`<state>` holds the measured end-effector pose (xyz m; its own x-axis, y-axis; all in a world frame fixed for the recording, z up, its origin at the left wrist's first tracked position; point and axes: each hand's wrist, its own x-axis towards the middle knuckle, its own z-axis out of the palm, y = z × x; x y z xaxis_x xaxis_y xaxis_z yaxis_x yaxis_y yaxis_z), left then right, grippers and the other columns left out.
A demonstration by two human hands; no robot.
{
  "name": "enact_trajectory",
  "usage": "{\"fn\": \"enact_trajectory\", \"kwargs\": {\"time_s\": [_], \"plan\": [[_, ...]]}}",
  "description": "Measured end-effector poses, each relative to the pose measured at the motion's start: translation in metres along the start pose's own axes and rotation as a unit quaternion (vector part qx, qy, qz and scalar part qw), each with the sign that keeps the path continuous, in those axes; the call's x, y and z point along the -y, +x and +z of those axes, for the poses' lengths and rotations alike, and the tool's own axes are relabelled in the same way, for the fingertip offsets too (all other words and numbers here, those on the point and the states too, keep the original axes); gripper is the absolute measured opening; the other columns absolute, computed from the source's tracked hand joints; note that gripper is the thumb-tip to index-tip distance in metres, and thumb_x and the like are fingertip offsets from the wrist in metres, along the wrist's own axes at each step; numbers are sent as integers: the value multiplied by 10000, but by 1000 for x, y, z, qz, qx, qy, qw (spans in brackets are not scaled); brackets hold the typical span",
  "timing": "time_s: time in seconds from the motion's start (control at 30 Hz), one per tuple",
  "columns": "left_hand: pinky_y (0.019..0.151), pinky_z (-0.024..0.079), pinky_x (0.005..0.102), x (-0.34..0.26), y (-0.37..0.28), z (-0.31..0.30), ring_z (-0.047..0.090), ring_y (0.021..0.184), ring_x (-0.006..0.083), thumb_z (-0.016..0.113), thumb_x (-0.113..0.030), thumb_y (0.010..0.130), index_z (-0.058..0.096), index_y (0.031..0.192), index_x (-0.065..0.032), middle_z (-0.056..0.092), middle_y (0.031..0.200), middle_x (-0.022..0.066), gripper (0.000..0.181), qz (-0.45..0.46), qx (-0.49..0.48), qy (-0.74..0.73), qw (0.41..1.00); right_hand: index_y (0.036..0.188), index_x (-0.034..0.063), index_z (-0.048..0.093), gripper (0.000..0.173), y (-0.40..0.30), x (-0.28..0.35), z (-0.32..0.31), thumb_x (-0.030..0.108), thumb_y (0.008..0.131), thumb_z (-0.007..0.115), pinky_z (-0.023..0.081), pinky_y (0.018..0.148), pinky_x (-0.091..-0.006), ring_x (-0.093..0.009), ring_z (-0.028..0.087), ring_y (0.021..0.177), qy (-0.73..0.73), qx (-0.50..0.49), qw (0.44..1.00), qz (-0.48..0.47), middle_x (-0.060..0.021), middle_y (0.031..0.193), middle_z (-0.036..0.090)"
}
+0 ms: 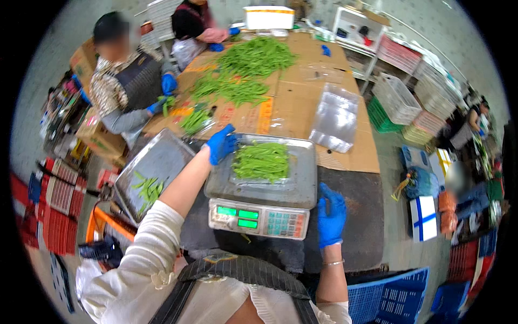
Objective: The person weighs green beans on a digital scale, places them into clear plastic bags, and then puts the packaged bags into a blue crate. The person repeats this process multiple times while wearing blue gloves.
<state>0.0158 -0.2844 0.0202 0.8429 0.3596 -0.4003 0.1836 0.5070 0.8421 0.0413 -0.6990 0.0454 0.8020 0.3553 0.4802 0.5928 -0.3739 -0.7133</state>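
A digital weighing scale point(259, 218) with a metal pan point(301, 162) and lit green displays stands before me. On its pan lies a clear plastic tray point(238, 181) filled with green pea pods point(261, 162). My left hand point(221, 145), in a blue glove, is at the pan's upper left edge, fingers apart, with no object seen in it. Beside the scale's right edge is my right hand point(332, 216), also blue-gloved, its fingers loosely spread and empty. A second metal tray point(156, 156) at the left holds a few loose pods point(149, 189).
Pods point(257, 56) lie heaped on the cardboard-covered table point(291, 97). Clear plastic bags point(336, 117) rest at its right. One co-worker point(133, 85) handles pods at the left; another point(194, 28) is at the far end. A blue crate point(384, 295) stands at lower right.
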Motion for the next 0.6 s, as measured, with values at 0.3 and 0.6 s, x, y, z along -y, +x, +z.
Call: {"fn": "enact_trajectory", "kwargs": {"time_s": [0.3,0.6], "plan": [[1091,257,358,0,72,-80,366,1323,202,480,-251,969,360,1431,-81,388,1453,95,507,456,-52,473,752,1071,53,651,289,3,9,-20,145,811,566,489,794,-459,-385,612,911,7,-67,998,-8,-213,989,641],[1129,199,387,11,-73,116,292,1359,298,646,52,624,398,1421,-120,342,1472,118,852,364,252,662,605,1076,54,643,279,-39,17,-3,75,807,570,466,761,-446,-364,580,865,-7,-105,994,23,-176,943,615]]}}
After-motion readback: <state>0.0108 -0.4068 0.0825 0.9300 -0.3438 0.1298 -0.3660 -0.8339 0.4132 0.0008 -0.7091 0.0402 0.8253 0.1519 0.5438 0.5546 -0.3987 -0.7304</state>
